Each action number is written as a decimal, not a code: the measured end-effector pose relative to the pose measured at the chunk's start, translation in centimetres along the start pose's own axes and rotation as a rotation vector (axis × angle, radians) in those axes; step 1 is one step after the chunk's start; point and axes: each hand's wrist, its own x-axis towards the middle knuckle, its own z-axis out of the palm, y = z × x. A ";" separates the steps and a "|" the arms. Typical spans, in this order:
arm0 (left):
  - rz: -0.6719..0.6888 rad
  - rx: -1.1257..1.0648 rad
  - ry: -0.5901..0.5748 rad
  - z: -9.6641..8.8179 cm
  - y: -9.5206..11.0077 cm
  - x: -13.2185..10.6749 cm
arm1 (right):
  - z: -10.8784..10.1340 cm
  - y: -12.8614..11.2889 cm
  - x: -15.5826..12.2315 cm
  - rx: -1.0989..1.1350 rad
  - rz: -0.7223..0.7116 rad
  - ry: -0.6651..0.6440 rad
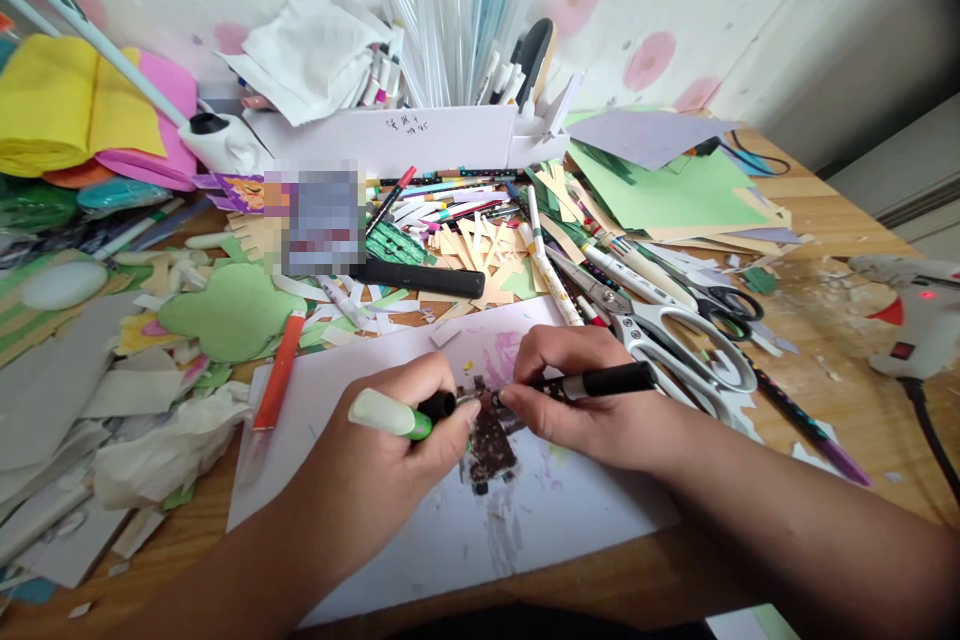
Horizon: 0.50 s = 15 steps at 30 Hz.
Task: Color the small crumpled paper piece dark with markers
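Observation:
My left hand [397, 445] is closed around a marker with a pale green barrel and black end [390, 413], held over a white sheet of paper [420, 520]. My right hand [577, 400] is closed on a black marker [600, 383] whose tip points left toward the green marker's black end. Both marker ends meet above a small dark brown paper cut-out [491, 445] lying on the sheet. Pink and purple scribbles mark the paper near my right hand.
Scissors [675, 330] lie just right of my right hand. An orange pen [277, 370] rests at the sheet's left edge. Paper scraps, pens, a white organiser box [390, 135] and coloured sheets crowd the back. A glue gun [915, 315] sits far right.

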 end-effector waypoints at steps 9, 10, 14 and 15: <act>0.025 0.020 0.077 -0.3 0.2 -0.4 | -0.5 0.0 0.0 -0.142 0.030 0.047; 0.033 0.007 0.100 -0.3 0.3 -0.6 | -0.5 0.0 0.0 -0.168 0.034 0.051; 0.107 -0.063 0.047 0.0 1.3 -1.3 | -0.7 0.0 0.0 -0.191 0.039 0.049; 0.136 -0.062 -0.003 0.2 1.4 -1.4 | -0.7 0.0 0.0 -0.187 0.042 0.051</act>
